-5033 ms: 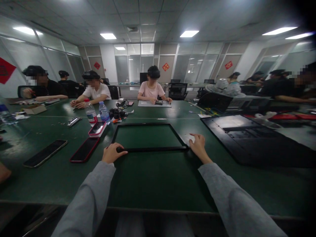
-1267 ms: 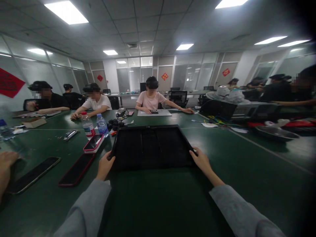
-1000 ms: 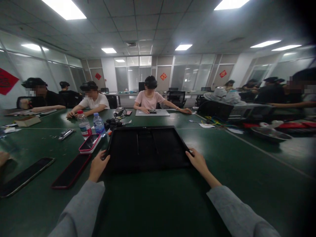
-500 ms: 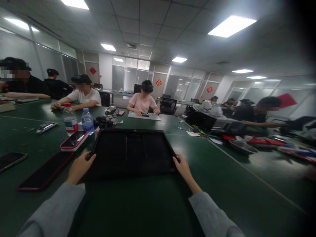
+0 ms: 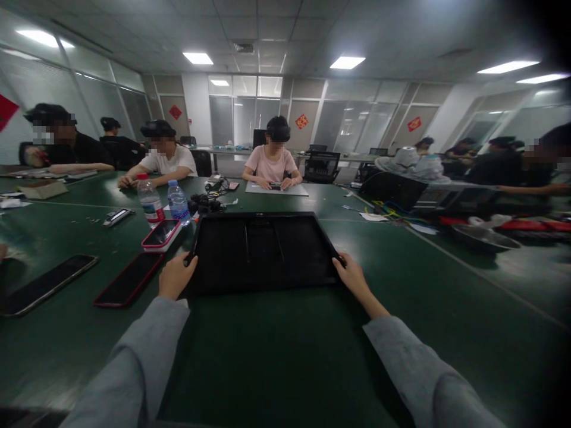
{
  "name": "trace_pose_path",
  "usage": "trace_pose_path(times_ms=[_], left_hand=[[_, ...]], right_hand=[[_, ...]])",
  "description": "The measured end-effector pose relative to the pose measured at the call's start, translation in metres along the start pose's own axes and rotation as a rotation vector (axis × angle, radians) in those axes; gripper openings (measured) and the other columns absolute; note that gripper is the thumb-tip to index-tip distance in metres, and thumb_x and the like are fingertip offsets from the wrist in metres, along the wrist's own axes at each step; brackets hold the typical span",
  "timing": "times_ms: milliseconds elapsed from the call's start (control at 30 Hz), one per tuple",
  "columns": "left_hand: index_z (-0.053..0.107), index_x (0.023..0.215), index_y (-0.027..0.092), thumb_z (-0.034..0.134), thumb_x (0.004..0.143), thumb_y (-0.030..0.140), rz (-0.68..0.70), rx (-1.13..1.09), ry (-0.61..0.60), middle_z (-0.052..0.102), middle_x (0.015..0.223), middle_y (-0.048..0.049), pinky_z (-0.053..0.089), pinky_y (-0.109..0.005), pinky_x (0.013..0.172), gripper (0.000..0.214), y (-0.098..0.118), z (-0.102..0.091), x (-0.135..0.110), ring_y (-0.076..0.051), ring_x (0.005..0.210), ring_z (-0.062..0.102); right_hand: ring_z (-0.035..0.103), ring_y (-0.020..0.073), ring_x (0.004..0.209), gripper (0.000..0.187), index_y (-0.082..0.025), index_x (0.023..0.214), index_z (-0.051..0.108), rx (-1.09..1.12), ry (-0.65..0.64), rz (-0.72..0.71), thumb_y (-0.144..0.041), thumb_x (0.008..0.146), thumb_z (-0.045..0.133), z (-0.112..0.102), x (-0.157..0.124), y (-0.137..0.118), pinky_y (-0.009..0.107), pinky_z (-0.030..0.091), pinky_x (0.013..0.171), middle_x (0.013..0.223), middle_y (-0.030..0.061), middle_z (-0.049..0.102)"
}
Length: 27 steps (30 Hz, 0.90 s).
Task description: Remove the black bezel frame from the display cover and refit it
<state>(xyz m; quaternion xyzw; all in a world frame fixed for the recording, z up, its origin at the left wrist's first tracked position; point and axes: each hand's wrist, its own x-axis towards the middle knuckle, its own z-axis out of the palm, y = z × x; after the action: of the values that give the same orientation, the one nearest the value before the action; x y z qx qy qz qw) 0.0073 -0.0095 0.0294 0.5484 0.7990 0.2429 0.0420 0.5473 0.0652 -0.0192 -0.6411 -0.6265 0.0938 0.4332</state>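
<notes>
A wide black monitor [image 5: 265, 261] with a raised frame lies in front of me, a small pale mark on its far edge. Two thin light lines cross its dark middle. My left hand [image 5: 177, 276] grips its left edge, thumb on top and fingers hidden underneath. On the opposite edge, my right hand [image 5: 352, 274] holds the frame in the same way. Whether the monitor's near edge touches the green table [image 5: 267, 362] I cannot tell. Close to my left hand lie a phone with a red edge [image 5: 129, 279] and a pink-framed phone [image 5: 161, 233] on a white box.
Beyond the phones stand a red-capped bottle [image 5: 150, 202] and a blue-labelled bottle [image 5: 178, 203]. Black cables [image 5: 207, 203] lie behind them. Another phone [image 5: 51, 284] is at far left. A metal bowl [image 5: 486, 238] sits at right. A person in pink [image 5: 273, 163] works opposite.
The view has turned, so the table things and people appear farther right and slightly higher. Both hands keep their hold on the monitor's sides.
</notes>
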Motion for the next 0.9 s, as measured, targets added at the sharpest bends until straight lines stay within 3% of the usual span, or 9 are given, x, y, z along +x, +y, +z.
trace_pose_path(times_ms=[367,900], left_hand=[[0.063,0.130,0.018,0.052,0.090,0.056,0.006,-0.126,0.027,0.073,0.115,-0.0138,0.051,-0.038,0.093,0.056,-0.013,0.016,0.010,-0.028,0.111,0.067],[0.062,0.133,0.022,0.048,0.089,0.061,-0.045,-0.042,0.000,0.072,0.120,-0.0121,0.050,-0.045,0.095,0.061,-0.006,0.007,0.006,-0.034,0.115,0.064]], right_hand=[[0.064,0.0315,0.109,0.047,-0.017,0.116,0.063,0.009,-0.003,-0.054,-0.051,0.086,0.049,0.005,0.004,0.012,0.051,0.049,0.098,0.115,0.0153,0.070],[0.066,0.0310,0.103,0.047,-0.016,0.117,0.062,0.021,-0.003,-0.041,-0.048,0.086,0.049,0.004,0.001,0.006,0.050,0.050,0.096,0.113,0.0164,0.069]])
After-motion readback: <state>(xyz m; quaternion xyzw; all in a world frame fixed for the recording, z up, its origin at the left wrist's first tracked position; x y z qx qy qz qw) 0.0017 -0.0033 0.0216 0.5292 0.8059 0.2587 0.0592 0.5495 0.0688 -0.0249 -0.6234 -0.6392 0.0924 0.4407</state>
